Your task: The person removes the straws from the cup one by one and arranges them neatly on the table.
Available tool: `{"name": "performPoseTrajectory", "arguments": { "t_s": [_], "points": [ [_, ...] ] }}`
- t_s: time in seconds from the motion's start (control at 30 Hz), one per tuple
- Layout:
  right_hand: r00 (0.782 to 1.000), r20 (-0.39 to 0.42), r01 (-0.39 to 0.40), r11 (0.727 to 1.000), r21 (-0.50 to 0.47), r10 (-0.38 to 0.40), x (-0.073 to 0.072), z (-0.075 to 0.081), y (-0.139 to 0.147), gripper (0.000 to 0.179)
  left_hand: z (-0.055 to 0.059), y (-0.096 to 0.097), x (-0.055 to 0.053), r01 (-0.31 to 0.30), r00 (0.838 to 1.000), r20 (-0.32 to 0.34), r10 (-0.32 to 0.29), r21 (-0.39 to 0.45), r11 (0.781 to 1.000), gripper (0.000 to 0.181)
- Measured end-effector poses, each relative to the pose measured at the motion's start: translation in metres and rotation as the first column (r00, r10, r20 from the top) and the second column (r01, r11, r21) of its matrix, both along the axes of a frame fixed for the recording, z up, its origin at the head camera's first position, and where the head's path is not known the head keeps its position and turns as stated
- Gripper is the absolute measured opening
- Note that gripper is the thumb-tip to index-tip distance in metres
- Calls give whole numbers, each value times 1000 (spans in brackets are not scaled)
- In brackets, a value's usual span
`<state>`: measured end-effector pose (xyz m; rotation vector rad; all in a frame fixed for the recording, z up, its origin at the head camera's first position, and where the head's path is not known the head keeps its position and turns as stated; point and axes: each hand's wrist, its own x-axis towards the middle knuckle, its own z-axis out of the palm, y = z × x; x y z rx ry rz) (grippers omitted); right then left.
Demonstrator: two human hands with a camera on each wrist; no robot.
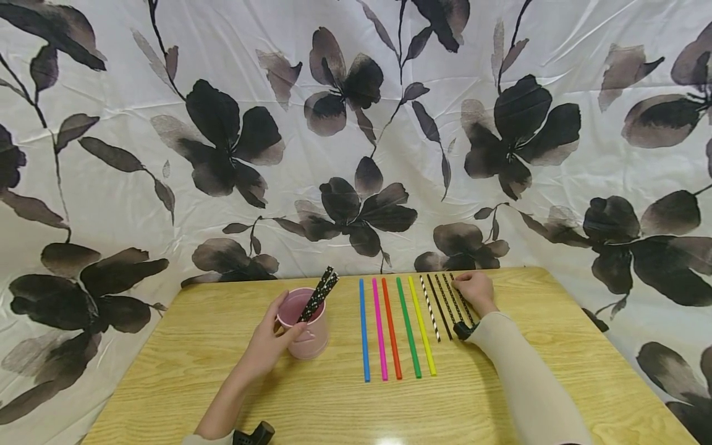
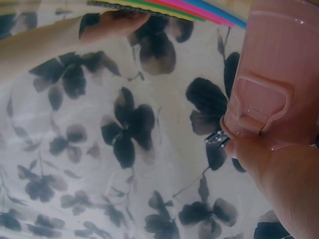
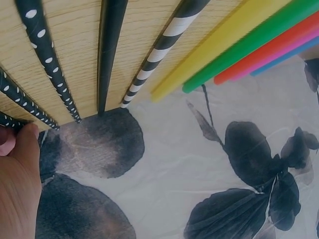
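My left hand (image 1: 266,347) holds a pink cup (image 1: 309,343) on the left part of the table, its thumb at the rim. Out of the cup lean black straws with white specks (image 1: 319,295); their lower ends are hidden inside. The left wrist view shows a raised handle-shaped fitting on the cup's wall (image 2: 279,55). At the right end of a row of straws, my right hand (image 1: 476,292) pinches the far end of a black straw with white dots (image 3: 11,120). Two more dotted straws (image 3: 55,74) lie beside it.
Left of the dotted straws lie a plain black straw (image 1: 439,307), a black-and-white striped straw (image 1: 430,309), then yellow (image 1: 423,327), green (image 1: 408,327), red (image 1: 392,327), pink (image 1: 380,327) and blue (image 1: 364,327) straws. A flowered cloth (image 1: 345,142) hangs behind the wooden table (image 1: 334,408).
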<state>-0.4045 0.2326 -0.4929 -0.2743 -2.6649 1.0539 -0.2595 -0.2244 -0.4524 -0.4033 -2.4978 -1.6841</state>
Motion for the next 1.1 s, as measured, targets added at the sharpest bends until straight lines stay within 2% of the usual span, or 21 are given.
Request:
{"name": "performPoseTrajectory", "arguments": {
  "t_s": [0.2,0.33,0.43,0.57,0.7,0.8,0.9,1.0,1.1],
  "points": [
    [1000,8,1,1000,-9,-1,-1,-1,1,17,20,7,12,3,1000,28,-3,5,1000,78],
    [1000,8,2,1000,-5,-2,-3,-2,1,17,25,9,15,2,1000,23,-2,-2,1000,78],
    [1000,0,0,1000,2,0,-3,-3,1,17,21,7,12,7,1000,13,-7,0,1000,78],
    [1000,1,6,1000,-8,-6,-2,-3,1,17,8,2,5,6,1000,12,-6,0,1000,78],
    [999,17,43,998,-51,-42,-1,-2,3,19,-4,0,-1,-4,1000,25,3,12,1000,75],
    [998,0,64,991,-118,-65,-2,2,3,22,-7,0,-3,-6,1000,16,6,11,1000,75],
    [998,-37,35,967,-250,-46,-1,13,-4,24,-7,-1,-3,-10,1000,-5,10,-4,1000,76],
    [998,-65,-33,914,-405,7,7,31,-25,28,-6,-1,-3,-3,1000,-19,3,-2,1000,76],
    [994,-93,-96,872,-480,58,18,48,-53,29,-6,-3,-3,-5,1000,-16,5,-8,1000,76]
  ]
}}
